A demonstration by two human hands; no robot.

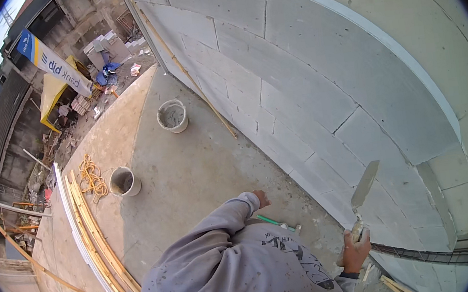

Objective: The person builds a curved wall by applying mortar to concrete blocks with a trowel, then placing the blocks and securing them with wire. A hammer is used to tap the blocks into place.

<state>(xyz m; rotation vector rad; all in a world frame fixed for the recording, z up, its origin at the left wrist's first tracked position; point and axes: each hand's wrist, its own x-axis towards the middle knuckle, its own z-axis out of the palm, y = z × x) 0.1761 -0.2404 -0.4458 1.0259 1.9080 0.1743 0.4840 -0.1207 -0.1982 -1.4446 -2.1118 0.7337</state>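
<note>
- R hand grips trowel, held nr block wall
- L hand above floor, can't tell if holding anything
- green rod on floor nr L hand
- bucket w/ grey mix further off

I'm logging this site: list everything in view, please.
Trowel: one, grey, lower right.
Block wall: one, pale grey, right.
Rebar lattice: one, dark, in the wall.
Concrete floor: one, grey, centre.
Buckets: two, whitish, floor, grey mix inside.
Cord: one coil, yellow, left of the nearer bucket.
Wooden strips: several, tan, left side.
Pole: one, tan, along the wall.
Rod: one, green, on the floor, centre.
Banner: one, blue and white, upper left.
Canopy: one, yellow, below the banner.
Rubble: uncountable, mixed, upper left.
Sweatshirt: one, grey, lower centre.
Left grip: one, bare, near the rod.
Right grip: one, bare, around the trowel handle.
</note>
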